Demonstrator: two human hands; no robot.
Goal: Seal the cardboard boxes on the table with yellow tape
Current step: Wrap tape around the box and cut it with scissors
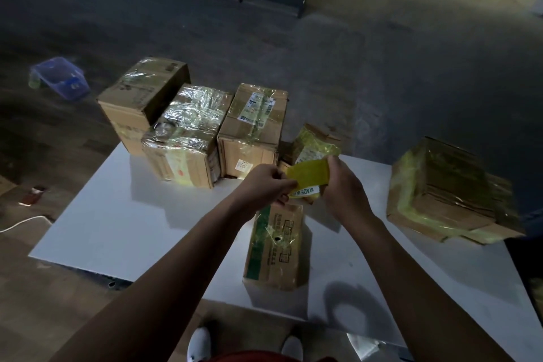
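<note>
Head view: the yellow tape (308,175) is a roll held up between both hands, above the far end of the near box (276,247), which lies lengthwise on the white surface (117,214). The right hand (343,188) has its fingers curled round the roll. The left hand (264,185) has its fingers pinched together at the roll's edge, probably on the loose end, though the end itself is too small to make out.

The task looks well along. The left back box (147,97), the shiny middle box (185,132), the labelled box (252,126), the small box (314,141) and the right box (446,194) all show glossy, yellow-tinted strips over their flaps. The near box has some film on its top and a small hole, and seems to be the one in hand; whether its seams are fully covered I cannot tell.

Every box is closed, so nothing inside any of them shows. On the floor to the left lies a blue tub (58,76), tilted, and its contents are too dim to name
</note>
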